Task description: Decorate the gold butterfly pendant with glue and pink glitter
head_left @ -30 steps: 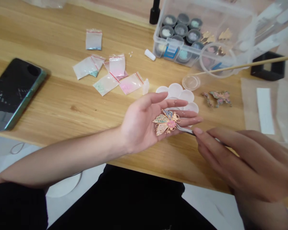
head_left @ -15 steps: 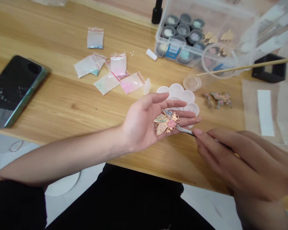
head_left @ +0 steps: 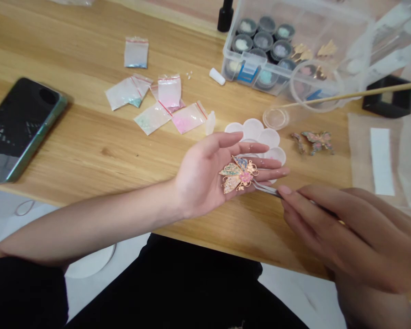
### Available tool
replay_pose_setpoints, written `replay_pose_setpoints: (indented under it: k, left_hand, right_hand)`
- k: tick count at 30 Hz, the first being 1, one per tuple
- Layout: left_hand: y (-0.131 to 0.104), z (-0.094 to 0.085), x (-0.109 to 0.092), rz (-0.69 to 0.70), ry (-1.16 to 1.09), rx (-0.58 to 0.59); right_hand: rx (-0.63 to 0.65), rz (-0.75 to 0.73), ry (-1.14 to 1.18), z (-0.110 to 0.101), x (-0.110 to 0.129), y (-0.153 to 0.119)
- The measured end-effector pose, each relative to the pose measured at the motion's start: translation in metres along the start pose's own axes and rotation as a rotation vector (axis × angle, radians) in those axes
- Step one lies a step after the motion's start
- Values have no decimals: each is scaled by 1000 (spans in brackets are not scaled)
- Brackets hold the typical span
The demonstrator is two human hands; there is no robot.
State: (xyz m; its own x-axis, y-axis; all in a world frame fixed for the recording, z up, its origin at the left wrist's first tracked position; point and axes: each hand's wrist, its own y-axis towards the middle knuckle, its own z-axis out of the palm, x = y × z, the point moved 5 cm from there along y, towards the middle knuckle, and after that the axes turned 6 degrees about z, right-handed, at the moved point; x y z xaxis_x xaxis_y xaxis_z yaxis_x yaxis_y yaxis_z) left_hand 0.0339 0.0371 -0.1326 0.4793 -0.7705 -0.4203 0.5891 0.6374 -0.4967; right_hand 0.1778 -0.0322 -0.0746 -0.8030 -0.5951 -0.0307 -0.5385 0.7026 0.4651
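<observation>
My left hand [head_left: 205, 176] lies palm up with its fingers stretched out. On its palm and finger bases rests a gold butterfly ornament [head_left: 238, 175] with blue, green and pale glittering wings and a pink flower. My right hand [head_left: 349, 233] is closed around a pair of metal tweezers [head_left: 269, 189]. Their tips sit at the ornament's lower right edge, by the flower; whether they touch it I cannot tell. Tiny pale bits cling to the left fingers. Partly hidden behind those fingers is a white flower-shaped palette [head_left: 252, 129].
A second butterfly ornament [head_left: 318, 142] lies to the right. Behind it stand a clear plastic box [head_left: 231, 66] of small pots, a wooden stick [head_left: 349, 97] and a black box [head_left: 387, 97]. Small zip bags [head_left: 153, 118] and a phone [head_left: 23, 130] lie on the left.
The tweezer tips have shifted very slightly and look a little more apart. My left hand and the ornament stay nearly where they were; the view has moved slightly.
</observation>
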Motion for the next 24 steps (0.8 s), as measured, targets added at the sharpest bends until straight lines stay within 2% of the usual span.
replay_pose_setpoints:
  k: [18, 24]
  left_hand:
    - [-1, 3, 0, -14, -18, -15]
    - [-1, 3, 0, -14, -14, -11]
  right_hand:
    - [7, 12, 6, 0, -2, -4]
    - [50, 113, 45, 3, -6, -14]
